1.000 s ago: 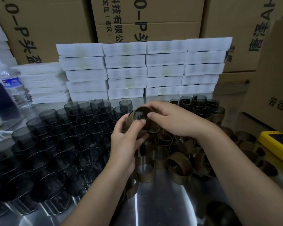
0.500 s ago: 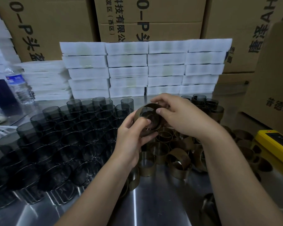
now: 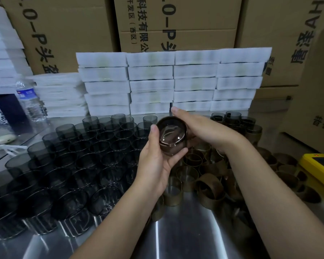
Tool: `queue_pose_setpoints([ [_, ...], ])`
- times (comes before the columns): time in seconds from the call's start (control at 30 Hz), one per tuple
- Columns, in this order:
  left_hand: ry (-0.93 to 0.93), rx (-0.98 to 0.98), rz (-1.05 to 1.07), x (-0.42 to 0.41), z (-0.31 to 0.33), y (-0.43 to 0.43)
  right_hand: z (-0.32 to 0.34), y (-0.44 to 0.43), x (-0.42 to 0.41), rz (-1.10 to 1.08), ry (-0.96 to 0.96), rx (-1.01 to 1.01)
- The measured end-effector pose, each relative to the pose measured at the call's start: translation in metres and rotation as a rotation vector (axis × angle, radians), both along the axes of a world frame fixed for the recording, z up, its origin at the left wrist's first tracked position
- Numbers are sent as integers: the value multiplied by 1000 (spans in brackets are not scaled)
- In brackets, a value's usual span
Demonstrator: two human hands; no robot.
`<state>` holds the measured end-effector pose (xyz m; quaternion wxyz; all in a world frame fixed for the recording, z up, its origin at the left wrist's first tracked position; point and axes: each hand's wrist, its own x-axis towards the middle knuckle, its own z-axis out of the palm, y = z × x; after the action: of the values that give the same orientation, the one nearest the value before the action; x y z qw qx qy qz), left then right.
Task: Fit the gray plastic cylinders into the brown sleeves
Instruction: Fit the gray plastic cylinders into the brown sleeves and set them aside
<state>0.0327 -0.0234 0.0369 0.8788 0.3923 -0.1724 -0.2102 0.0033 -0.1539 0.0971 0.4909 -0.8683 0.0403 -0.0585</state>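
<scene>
One gray cylinder [image 3: 171, 135], glossy, dark, mouth toward camera, brown sleeve [image 3: 173, 149] around it, above desk [image 3: 176, 240] centre. Left hand [image 3: 155, 165] cups it from below, thumb on rim; right hand [image 3: 204, 128] wraps far side. Dozens of loose cylinders [image 3: 94, 146] on left half; sleeve pile [image 3: 209, 186] on right. Twenty foam trays [image 3: 150, 86] at far edge. Cartons [image 3: 176, 19]: "0-P", "科技有限公".

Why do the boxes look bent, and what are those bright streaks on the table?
Head view: the wide-angle lens bows the cardboard boxes toward the edges; light glares in streaks off the shiny metal table and on the held cylinder.
</scene>
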Motion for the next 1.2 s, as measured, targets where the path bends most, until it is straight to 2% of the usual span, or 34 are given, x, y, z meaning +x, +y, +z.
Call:
queue_pose_setpoints([
  [0.17,-60,42,18,1,-6,-5,-14,4,-10,-56,-60,198],
  [0.3,-69,94,69,-2,-14,-10,-28,4,-12,-205,-144,80],
  [0.47,-83,169,191,-4,-20,-13,-40,10,-13,-215,-147,199],
  [0.73,-102,229,231,-4,-18,-13,-44,1,-19,-222,-154,180],
  [0.8,-107,222,231,-7,-16,-13,-38,-5,-19,-180,-74,222],
  [0.93,-163,233,255,-16,-13,-15,-13,-29,-26,115,33,458],
  [1.0,-175,278,218,-19,-13,-18,1,-44,-24,143,27,428],
  [1.1,-145,383,117,-20,-16,-19,14,-60,3,-39,-9,294],
  [1.2,-174,468,91,-21,-19,-19,14,-73,43,-258,-60,359],
])
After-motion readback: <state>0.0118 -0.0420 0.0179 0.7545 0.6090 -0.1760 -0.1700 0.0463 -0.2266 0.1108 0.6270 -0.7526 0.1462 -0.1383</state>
